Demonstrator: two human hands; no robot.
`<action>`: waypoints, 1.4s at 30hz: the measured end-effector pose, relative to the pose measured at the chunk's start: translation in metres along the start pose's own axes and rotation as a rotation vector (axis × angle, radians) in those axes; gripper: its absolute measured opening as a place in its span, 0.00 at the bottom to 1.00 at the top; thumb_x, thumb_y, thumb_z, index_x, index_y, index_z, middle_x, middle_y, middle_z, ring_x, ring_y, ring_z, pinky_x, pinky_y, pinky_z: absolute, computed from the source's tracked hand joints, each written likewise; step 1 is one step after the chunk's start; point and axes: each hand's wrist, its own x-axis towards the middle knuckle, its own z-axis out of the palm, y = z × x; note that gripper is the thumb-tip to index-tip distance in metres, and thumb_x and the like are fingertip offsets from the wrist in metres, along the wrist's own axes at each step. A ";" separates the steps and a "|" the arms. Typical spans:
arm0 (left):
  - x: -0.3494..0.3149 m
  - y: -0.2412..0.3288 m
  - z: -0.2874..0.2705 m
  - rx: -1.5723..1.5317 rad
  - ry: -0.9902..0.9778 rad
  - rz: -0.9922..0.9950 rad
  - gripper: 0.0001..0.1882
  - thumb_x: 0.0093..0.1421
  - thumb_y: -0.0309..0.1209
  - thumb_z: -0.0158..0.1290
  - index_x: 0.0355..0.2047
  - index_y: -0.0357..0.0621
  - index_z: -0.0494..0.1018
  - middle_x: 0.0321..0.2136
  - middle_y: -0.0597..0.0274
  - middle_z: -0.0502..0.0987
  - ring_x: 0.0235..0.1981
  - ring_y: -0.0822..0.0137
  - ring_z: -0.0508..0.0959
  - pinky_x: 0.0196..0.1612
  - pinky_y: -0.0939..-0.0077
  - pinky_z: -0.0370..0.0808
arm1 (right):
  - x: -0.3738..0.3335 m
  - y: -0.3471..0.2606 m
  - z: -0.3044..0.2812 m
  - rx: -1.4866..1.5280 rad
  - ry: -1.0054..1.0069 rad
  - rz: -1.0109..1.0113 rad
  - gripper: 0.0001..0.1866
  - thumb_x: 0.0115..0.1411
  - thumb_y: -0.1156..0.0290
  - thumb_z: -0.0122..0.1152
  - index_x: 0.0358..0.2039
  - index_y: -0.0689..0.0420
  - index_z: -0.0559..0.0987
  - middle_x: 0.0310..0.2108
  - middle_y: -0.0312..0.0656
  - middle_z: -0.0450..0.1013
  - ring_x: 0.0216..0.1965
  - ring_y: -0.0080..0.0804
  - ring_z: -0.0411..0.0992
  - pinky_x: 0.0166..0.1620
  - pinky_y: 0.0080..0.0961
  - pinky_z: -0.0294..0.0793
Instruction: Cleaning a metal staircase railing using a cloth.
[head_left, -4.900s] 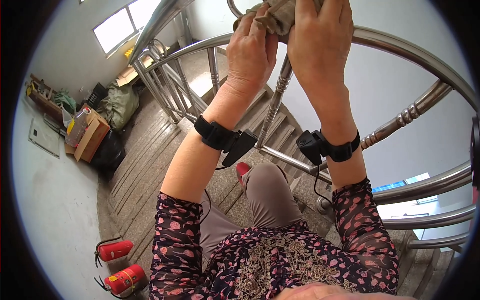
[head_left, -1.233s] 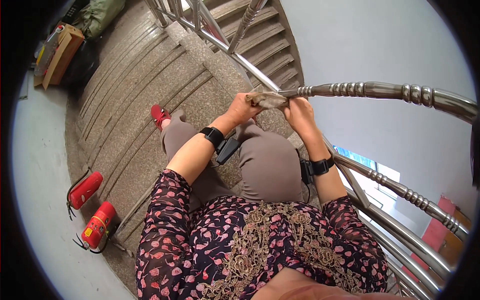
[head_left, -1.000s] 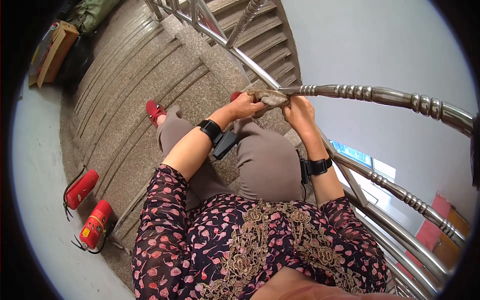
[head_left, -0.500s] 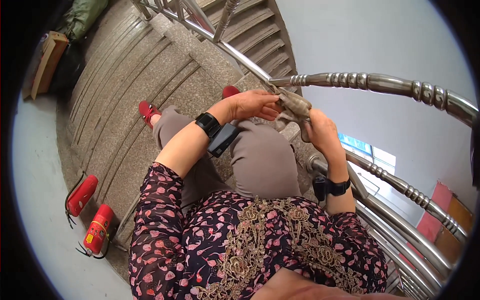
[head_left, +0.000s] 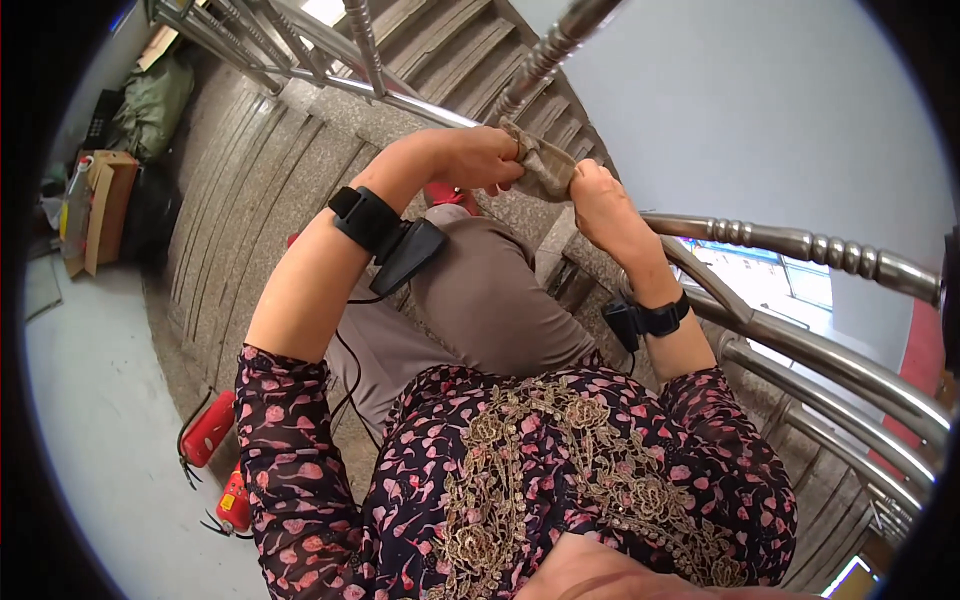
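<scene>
A beige-brown cloth (head_left: 549, 167) stretches between my two hands beside the lower part of a ridged metal baluster (head_left: 540, 68). My left hand (head_left: 482, 158) is closed on the cloth's left end, fingers bent and pointing right. Its right end is gripped by my right hand (head_left: 603, 207), whose fingers are curled around it. Whether the cloth goes around the baluster or only lies against it, I cannot tell. Black devices are strapped on both wrists, the left wrist strap (head_left: 366, 220) and the right wrist strap (head_left: 662, 319).
Stone steps (head_left: 270, 190) curve below me, with a lower flight (head_left: 450, 50) beyond the railing. Metal handrails (head_left: 830, 355) run along my right. Fire extinguishers (head_left: 208, 430) stand by the left wall. A cardboard box (head_left: 103, 215) and a green sack (head_left: 160, 105) sit at the far left.
Both hands have moved left and slightly farther away with the cloth. The cloth, bunched before, is now drawn out between them. My view and body have shifted along the railing.
</scene>
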 end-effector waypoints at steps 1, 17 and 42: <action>0.001 0.011 0.003 0.015 -0.009 0.003 0.18 0.61 0.35 0.43 0.36 0.31 0.75 0.35 0.47 0.79 0.37 0.61 0.80 0.39 0.64 0.77 | -0.010 -0.001 -0.004 0.039 0.016 0.020 0.07 0.54 0.84 0.45 0.35 0.66 0.67 0.35 0.58 0.68 0.41 0.57 0.68 0.45 0.45 0.68; 0.086 0.091 0.048 0.194 0.654 0.078 0.11 0.52 0.29 0.49 0.26 0.34 0.79 0.28 0.44 0.80 0.34 0.49 0.81 0.39 0.65 0.78 | -0.148 0.024 -0.070 0.269 0.553 0.434 0.25 0.50 0.86 0.49 0.50 0.56 0.73 0.42 0.51 0.72 0.41 0.46 0.73 0.45 0.30 0.72; 0.101 0.106 0.078 0.407 0.203 0.176 0.22 0.48 0.35 0.61 0.45 0.47 0.73 0.39 0.55 0.80 0.43 0.55 0.79 0.44 0.61 0.76 | -0.081 0.080 -0.043 0.586 -0.110 0.277 0.45 0.51 0.78 0.66 0.67 0.58 0.53 0.60 0.51 0.63 0.60 0.39 0.63 0.60 0.32 0.63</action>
